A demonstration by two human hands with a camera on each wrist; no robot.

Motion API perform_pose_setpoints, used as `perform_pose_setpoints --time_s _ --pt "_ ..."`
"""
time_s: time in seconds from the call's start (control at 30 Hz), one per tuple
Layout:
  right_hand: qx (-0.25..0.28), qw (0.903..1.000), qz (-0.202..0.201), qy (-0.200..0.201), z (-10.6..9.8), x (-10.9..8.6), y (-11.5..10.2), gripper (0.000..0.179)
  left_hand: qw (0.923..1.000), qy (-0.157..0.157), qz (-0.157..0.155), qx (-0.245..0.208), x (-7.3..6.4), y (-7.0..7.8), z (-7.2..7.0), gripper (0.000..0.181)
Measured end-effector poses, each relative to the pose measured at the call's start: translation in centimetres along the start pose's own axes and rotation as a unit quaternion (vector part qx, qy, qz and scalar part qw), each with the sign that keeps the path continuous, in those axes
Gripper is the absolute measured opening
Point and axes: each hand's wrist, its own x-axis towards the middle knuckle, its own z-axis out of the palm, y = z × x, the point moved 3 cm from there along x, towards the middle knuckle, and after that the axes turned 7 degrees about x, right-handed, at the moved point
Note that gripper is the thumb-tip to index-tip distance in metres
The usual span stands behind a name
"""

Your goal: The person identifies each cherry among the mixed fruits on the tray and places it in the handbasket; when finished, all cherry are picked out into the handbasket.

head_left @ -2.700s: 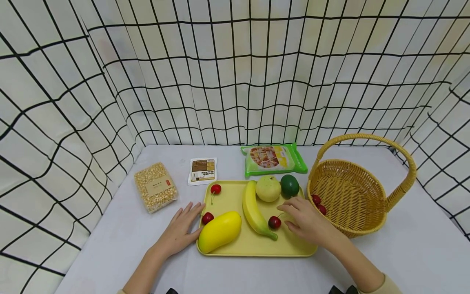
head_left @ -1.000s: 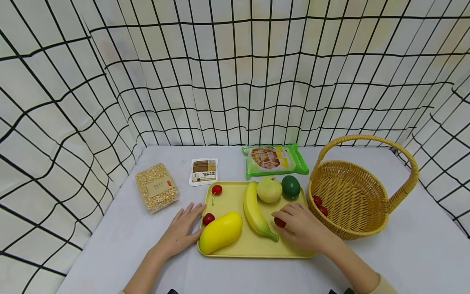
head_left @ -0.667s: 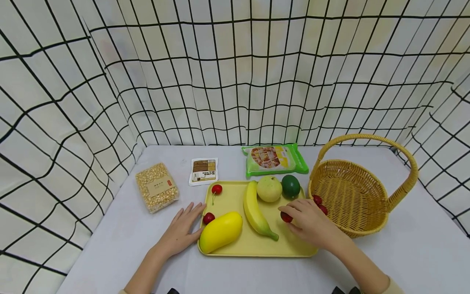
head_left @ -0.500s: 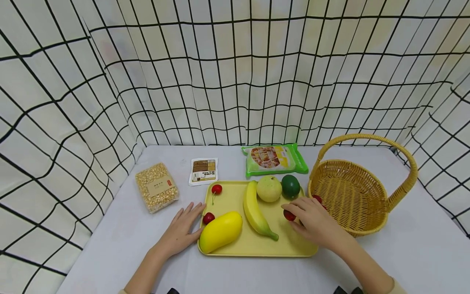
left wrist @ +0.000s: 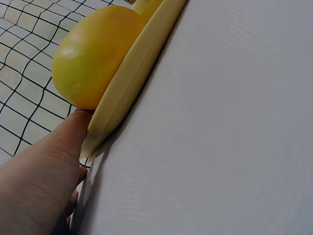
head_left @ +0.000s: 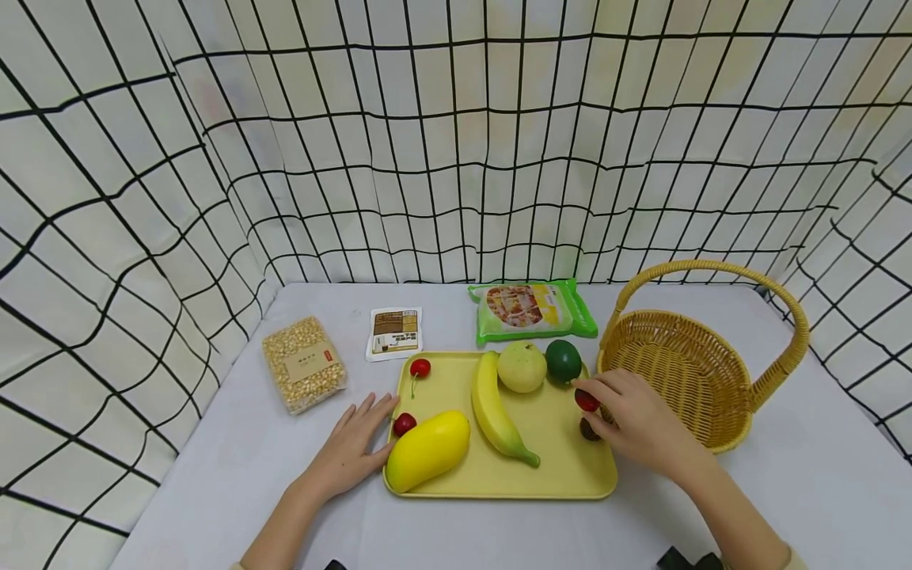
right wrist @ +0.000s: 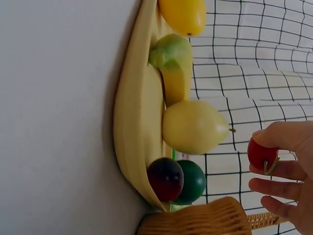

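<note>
Above the right end of the yellow tray (head_left: 499,483), my right hand (head_left: 637,416) pinches a red cherry (right wrist: 263,155) between thumb and fingers; its green stem shows in the right wrist view. Beneath that hand, a dark red round fruit (right wrist: 165,179) lies on the tray, partly covered in the head view. My left hand (head_left: 352,443) rests at the tray's left edge with fingers extended, beside a yellow mango (head_left: 429,451) and a dark red cherry (head_left: 404,424). Also on the tray are another red cherry (head_left: 420,367), a banana (head_left: 495,412), a pale green pear (head_left: 522,366) and a dark green fruit (head_left: 563,361).
A wicker basket (head_left: 712,372) with a tall handle stands right of the tray, its near left side behind my right hand. Behind the tray lie a green packet (head_left: 530,309) and a small brown-and-white sachet (head_left: 395,332). A bag of corn kernels (head_left: 302,364) lies at left.
My right hand took hold of the cherry beside the banana, lifted it and carried it right toward the basket. The dark fruit beneath has come into view. My left hand stays put.
</note>
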Motion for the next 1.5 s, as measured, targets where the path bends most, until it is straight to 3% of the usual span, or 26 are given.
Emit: perform_pose_setpoints --time_s 0.53,0.87,1.0,1.5 --pt "-0.011 0.9987 0.043 0.028 -1.0 -0.8 3.5 0.041 1.0000 -0.004 -0.006 -0.003 -0.2 -0.1 0.1 0.063" --pt "-0.004 0.9960 0.089 -0.002 -0.3 -1.0 5.8 0.040 0.9999 -0.007 -0.008 -0.005 -0.2 -0.2 0.0 0.063" --pt "-0.007 0.9962 0.087 -0.005 0.1 -0.9 6.6 0.041 1.0000 -0.003 -0.004 -0.001 -0.1 -0.2 0.0 0.064" --pt "0.015 0.9902 0.134 -0.037 1.0 -0.6 8.1 0.035 1.0000 -0.004 -0.003 0.002 0.0 -0.2 0.1 0.065"
